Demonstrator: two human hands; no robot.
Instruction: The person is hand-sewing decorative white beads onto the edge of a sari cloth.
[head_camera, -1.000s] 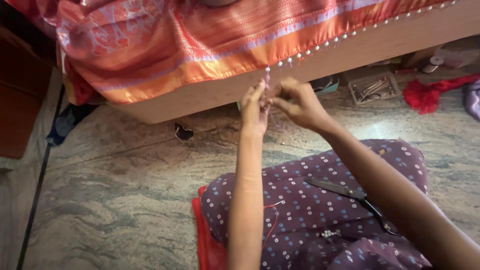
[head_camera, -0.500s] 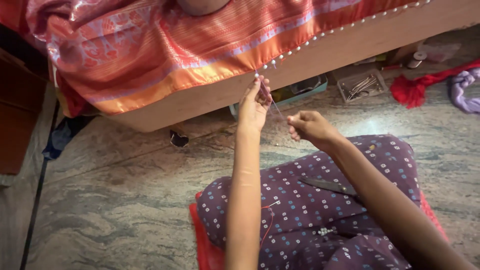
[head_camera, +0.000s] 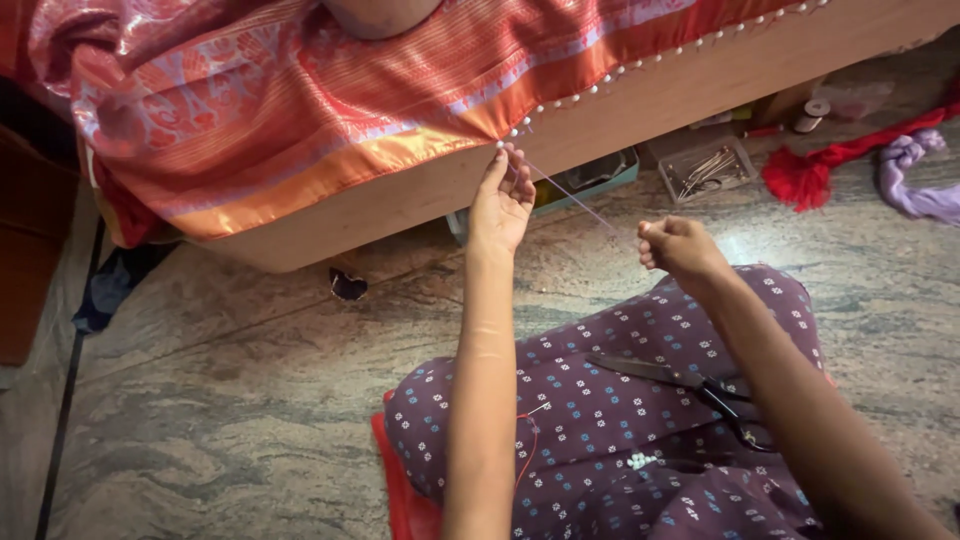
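My left hand (head_camera: 503, 200) pinches the beaded edge of an orange and pink silk cloth (head_camera: 300, 100) that hangs over a wooden bed frame (head_camera: 700, 85). A thin thread (head_camera: 575, 198) runs taut from that edge down to my right hand (head_camera: 680, 250), which is closed on the thread's end, held out to the right above my knee. A row of small white beads (head_camera: 640, 65) lines the cloth's border to the right of my left hand. Black scissors (head_camera: 690, 385) and a few loose white beads (head_camera: 640, 461) lie on my purple dotted lap.
Under the bed frame stand a teal tray (head_camera: 600, 175) and a clear box of pins (head_camera: 710, 170). A red tassel bundle (head_camera: 800, 175) and a lilac yarn hank (head_camera: 915, 175) lie on the stone floor at right. A dark wooden cabinet (head_camera: 30, 250) stands at left.
My right hand has drawn away from the left hand, down and to the right, pulling the thread out taut. My left hand has stayed at the cloth's beaded edge.
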